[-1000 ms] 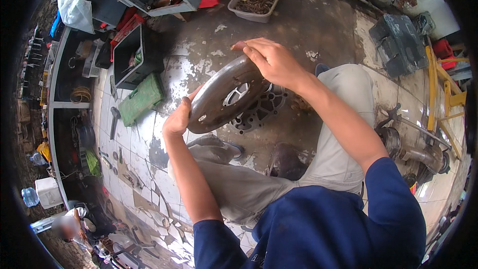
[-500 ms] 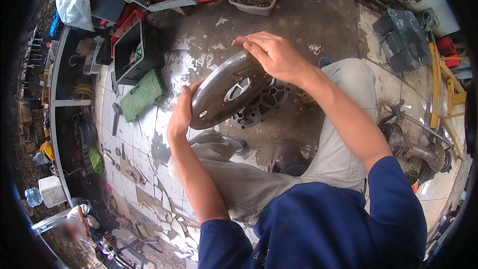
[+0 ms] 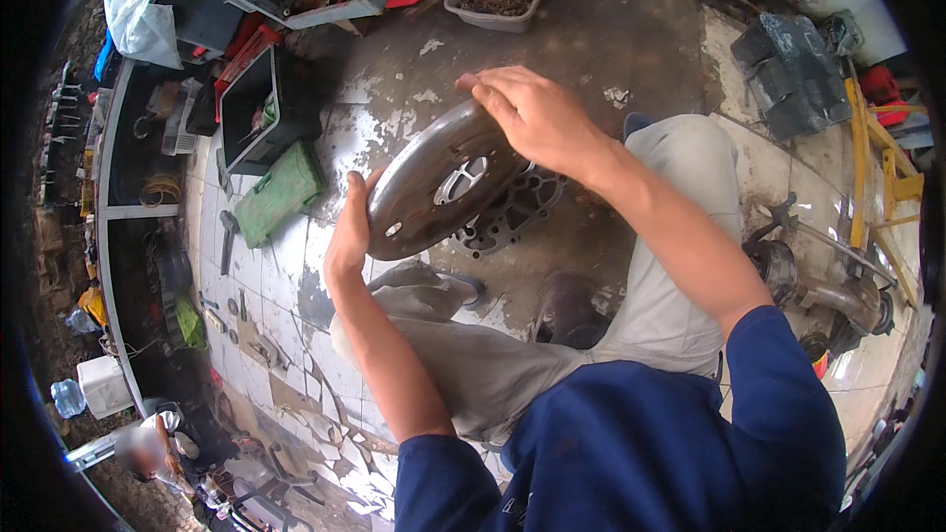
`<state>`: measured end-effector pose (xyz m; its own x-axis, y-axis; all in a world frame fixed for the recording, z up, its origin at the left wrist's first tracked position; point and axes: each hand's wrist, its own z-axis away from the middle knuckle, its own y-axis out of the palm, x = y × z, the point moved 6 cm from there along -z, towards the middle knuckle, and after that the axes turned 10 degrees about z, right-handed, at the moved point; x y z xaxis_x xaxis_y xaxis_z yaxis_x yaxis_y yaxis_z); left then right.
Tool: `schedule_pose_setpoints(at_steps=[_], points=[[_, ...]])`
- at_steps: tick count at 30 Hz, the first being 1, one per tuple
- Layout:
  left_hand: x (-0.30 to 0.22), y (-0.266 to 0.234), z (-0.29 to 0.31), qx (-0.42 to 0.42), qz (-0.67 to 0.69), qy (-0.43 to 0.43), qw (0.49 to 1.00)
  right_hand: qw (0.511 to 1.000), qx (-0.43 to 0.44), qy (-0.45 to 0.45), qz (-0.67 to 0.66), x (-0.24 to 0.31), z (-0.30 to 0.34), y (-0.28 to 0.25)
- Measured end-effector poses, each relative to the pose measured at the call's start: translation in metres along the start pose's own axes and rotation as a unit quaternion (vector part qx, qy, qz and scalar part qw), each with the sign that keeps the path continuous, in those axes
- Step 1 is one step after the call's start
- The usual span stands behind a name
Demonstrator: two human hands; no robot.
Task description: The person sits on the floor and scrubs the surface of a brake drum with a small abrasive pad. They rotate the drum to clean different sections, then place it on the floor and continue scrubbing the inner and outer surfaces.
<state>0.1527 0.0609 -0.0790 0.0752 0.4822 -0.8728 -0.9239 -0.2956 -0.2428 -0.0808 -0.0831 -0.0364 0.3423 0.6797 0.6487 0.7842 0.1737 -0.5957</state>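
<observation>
Stained white-tiled floor (image 3: 281, 281) below; dark round metal disc (image 3: 409, 195) is gripped by bare left hand (image 3: 348, 234) (eight o'clock), bare right hand (image 3: 542, 120) (two o'clock); tilt barely changed, hold seemingly steady.

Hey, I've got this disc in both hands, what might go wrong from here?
The disc is tilted and held only near its rim by the left hand and right hand, so it might slip. If it dropped, it could knock the casting seen partly behind it. The left shoe is also close by and might get hit.
</observation>
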Motion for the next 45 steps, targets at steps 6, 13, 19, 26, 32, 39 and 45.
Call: schedule_pose_setpoints(at_steps=[6,13,19,26,32,39,45], points=[[0.028,-0.018,-0.016,-0.011,0.023,0.015,1.000,0.997,0.028,0.059,-0.027,-0.013,-0.005,0.002],[0.003,0.005,0.001,0.043,0.012,0.010,0.999,0.999,0.022,0.012,-0.040,-0.012,-0.003,0.000],[-0.004,-0.003,0.006,0.037,-0.057,-0.012,0.998,0.994,0.022,0.091,-0.064,-0.025,-0.003,0.009],[-0.016,0.006,0.015,0.073,-0.012,0.001,0.997,0.989,0.075,0.116,-0.044,-0.028,-0.002,0.005],[0.034,-0.013,-0.003,0.065,0.159,-0.048,0.984,0.988,0.074,0.113,-0.074,-0.030,0.000,0.008],[0.031,-0.002,-0.002,0.048,0.204,-0.075,0.975,0.991,0.059,0.106,-0.053,-0.031,0.000,0.004],[0.051,-0.012,-0.015,0.050,0.249,-0.079,0.964,0.991,0.064,0.111,-0.046,-0.026,0.000,0.003]])
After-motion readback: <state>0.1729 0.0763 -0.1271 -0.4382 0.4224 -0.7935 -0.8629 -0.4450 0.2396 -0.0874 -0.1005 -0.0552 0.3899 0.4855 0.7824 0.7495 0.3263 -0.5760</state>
